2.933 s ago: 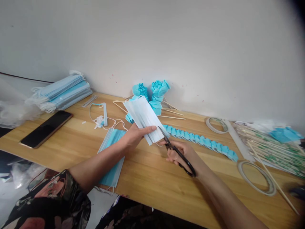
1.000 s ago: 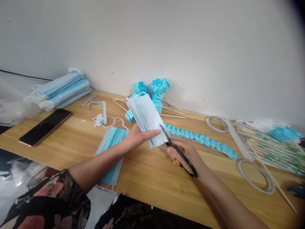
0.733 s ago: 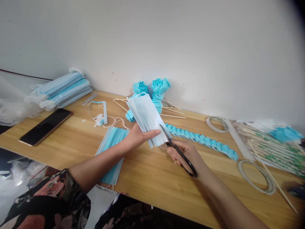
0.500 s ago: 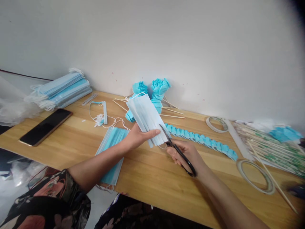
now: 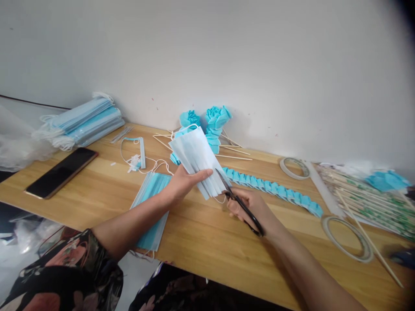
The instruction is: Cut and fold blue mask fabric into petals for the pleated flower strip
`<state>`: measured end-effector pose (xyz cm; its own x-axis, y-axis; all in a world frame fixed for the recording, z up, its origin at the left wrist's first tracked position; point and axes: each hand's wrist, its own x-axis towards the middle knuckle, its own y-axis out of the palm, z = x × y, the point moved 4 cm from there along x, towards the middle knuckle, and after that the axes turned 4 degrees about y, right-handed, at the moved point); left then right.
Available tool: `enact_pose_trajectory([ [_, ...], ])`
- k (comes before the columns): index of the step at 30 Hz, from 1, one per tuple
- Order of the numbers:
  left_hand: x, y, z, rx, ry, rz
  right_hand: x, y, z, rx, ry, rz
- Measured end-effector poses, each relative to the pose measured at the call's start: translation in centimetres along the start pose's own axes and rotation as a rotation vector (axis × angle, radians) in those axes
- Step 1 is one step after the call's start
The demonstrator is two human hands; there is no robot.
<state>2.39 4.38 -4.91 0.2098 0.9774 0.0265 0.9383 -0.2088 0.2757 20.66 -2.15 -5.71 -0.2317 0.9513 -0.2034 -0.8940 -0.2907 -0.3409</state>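
Observation:
A pale, pleated face mask (image 5: 194, 152) is tilted above the table, pinched between the thumb and fingers of my left hand (image 5: 186, 181). My right hand (image 5: 248, 207) is closed around the black handles of a pair of scissors (image 5: 248, 212). The scissor blades lie at the mask's right edge, close to its lower corner. Under my left forearm, more blue face masks (image 5: 152, 224) lie flat. Behind the held mask stand blue ruffled flowers (image 5: 218, 116), partly covered by it. A blue pleated strip (image 5: 275, 189) stretches to the right, beyond the scissors.
At the left are a stack of masks (image 5: 84, 119) and a phone (image 5: 61, 172). Cut mask scraps (image 5: 134, 162) lie beside them. Two tape rolls (image 5: 295, 168), thin wooden sticks (image 5: 369, 237) and a patterned pack of sticks (image 5: 366, 196) occupy the right side. A wall rises behind the table.
The mask and my left hand have shifted slightly left. My right hand and the scissors have moved a little left and up, staying at the mask's edge.

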Motion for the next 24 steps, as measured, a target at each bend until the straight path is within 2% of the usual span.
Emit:
enact_pose_trajectory([
  [8,-0.2,0.3,-0.2,0.006,0.012,0.036,-0.2,0.1,1.3,-0.024,-0.055,0.053],
  [16,-0.5,0.6,0.0,0.102,-0.007,0.115,-0.2,0.3,1.8,0.002,-0.035,0.053],
  [24,-0.4,0.6,0.1,0.102,-0.007,0.106,-0.2,0.3,1.0,0.024,-0.030,0.019],
])
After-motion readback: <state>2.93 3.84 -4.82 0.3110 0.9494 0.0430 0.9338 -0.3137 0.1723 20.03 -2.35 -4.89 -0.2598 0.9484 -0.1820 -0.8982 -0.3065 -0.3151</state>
